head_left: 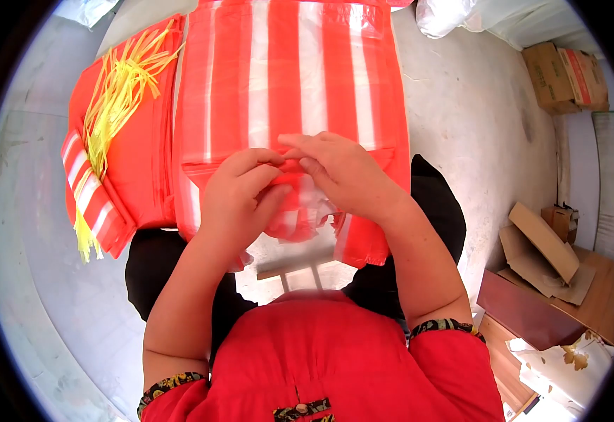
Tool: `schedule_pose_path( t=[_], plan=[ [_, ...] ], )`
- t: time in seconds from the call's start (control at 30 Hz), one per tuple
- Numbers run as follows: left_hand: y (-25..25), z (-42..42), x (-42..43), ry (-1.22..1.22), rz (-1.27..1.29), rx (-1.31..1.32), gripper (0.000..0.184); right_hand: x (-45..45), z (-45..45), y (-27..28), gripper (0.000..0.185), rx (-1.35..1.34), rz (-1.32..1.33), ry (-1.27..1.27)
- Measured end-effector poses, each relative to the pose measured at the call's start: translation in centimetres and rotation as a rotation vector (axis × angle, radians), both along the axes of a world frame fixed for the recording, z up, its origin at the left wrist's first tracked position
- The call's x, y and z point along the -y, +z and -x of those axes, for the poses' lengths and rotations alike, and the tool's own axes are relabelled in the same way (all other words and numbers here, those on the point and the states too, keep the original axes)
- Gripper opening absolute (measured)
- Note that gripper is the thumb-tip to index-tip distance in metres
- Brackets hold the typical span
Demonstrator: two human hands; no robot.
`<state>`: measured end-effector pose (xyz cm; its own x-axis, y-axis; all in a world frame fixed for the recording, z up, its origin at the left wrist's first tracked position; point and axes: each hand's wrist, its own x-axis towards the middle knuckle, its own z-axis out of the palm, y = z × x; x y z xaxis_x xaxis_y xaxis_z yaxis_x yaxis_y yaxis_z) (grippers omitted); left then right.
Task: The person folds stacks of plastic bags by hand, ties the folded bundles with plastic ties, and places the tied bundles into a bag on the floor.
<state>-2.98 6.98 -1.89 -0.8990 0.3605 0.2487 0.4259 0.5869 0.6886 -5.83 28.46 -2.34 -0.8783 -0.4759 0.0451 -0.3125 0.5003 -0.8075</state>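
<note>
Red-and-white striped plastic sheets [289, 77] lie in a flat stack in front of me, their near end bunched and hanging over the edge towards my lap. My left hand [243, 190] rests over this near end, its fingers curled around some of the thin plastic. Close beside it, my right hand [338, 172] lies across the same plastic, with its fingertips near those of the left. The fingers of my right hand are stretched out and slightly bent. Whether its thumb pinches any plastic is hard to make out.
Left of the stack lies a pile of red plastic [134, 133] with yellow strips [120, 91] on top and a striped roll [92, 190] at its side. Cardboard boxes [553, 77] stand at the far right; an opened carton [542, 260] lies on a brown cabinet [525, 309].
</note>
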Motion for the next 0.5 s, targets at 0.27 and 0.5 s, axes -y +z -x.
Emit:
schedule_pose_path(
  t=[0.27,0.5],
  plan=[
    [-0.5,1.0,-0.4,0.058,0.023,0.042,0.017,0.0,-0.2,-0.4,0.026,-0.140,0.203,-0.122],
    [-0.5,1.3,-0.4,0.096,0.094,0.083,0.015,-1.1,-0.9,0.6,0.024,-0.170,0.099,0.232]
  ],
)
